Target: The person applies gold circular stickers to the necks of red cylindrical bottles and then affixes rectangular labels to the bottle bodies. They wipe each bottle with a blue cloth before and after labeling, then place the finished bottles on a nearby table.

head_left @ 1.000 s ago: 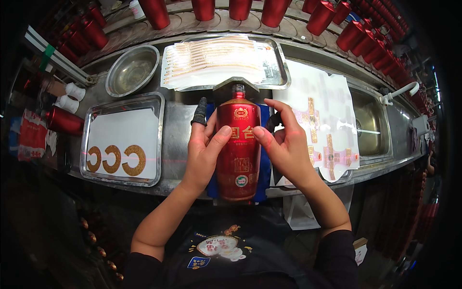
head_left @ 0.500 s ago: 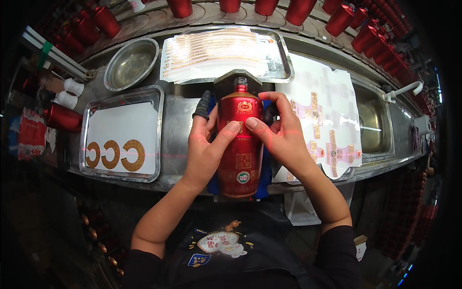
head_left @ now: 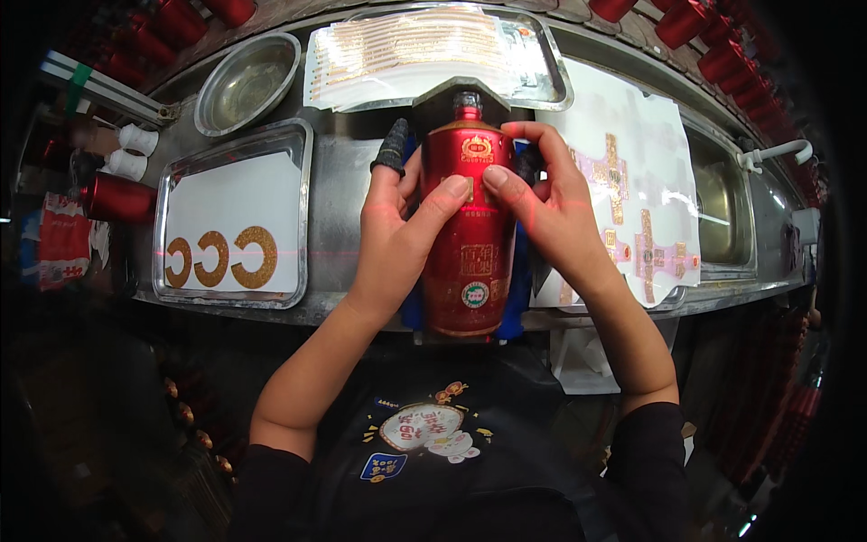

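Observation:
A red bottle (head_left: pixel 470 235) with gold print and a dark neck lies in front of me, its neck away from me. It rests on a blue support (head_left: pixel 518 294) that shows along its sides. My left hand (head_left: pixel 390 221) holds the bottle's left side, thumb pressed on the front by a small gold label. On its raised index finger is a black ribbed finger cot (head_left: pixel 391 147). From the other side my right hand (head_left: pixel 562 212) grips the bottle, its thumb close to the left one and its index finger curled at the shoulder. Its lower fingers are partly hidden.
To the left, a metal tray (head_left: pixel 307 208) carries a white sheet with gold C-shaped labels. A metal bowl (head_left: pixel 248 86) and a tray of gold strips (head_left: pixel 406 54) stand behind. Cross-shaped labels (head_left: pixel 614 176) on white sheets lie right, beside a sink (head_left: pixel 727 212). Red bottles line the back.
The whole view has shifted, so the bench, bottle and hands sit higher in the picture and the bottle slightly further right. Both thumbs stay on the bottle's front.

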A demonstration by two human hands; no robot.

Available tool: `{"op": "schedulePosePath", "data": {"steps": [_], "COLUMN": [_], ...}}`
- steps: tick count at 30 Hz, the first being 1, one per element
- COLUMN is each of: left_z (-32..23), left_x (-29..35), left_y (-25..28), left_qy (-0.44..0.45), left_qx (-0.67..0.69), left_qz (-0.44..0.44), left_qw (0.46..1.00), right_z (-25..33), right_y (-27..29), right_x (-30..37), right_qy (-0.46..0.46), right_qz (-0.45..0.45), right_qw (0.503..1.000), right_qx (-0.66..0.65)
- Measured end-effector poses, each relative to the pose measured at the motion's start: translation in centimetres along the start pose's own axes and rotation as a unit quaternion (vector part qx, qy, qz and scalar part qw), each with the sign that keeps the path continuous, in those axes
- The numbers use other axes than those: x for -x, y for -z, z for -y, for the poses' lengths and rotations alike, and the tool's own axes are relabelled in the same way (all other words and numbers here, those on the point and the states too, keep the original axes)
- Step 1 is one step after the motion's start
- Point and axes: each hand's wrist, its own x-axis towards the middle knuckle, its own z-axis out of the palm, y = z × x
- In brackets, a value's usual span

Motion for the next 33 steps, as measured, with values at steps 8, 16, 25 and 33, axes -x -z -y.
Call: {"op": "schedulePosePath", "data": {"steps": [8, 16, 25, 33], "left_z": [0.1, 0.9, 1.6, 2.3], "left_x": [0.9, 6.2, 6.3, 6.8], "left_y": [0.5, 3.6, 4.6, 4.9], "left_qy": [0.004, 0.02, 0.044, 0.034], "left_qx": [0.011, -0.097, -0.041, -0.094], "left_qz": [0.007, 0.11, 0.092, 0.098], "left_qw": [1.0, 0.989, 0.994, 0.99], "right_z": [-0.7, -0.7, -1.3, -2.1], "right_y": [0.9, 2.0, 2.0, 1.9], "right_x": [0.9, 8.2, 7.9, 7.8], "right_qy": [-0.015, -0.131, -0.132, -0.096], "right_qz": [0.017, 0.103, 0.114, 0.107], "right_qw": [0.999, 0.986, 0.983, 0.989], "right_qx": [-0.024, -0.028, -0.057, -0.044]}}
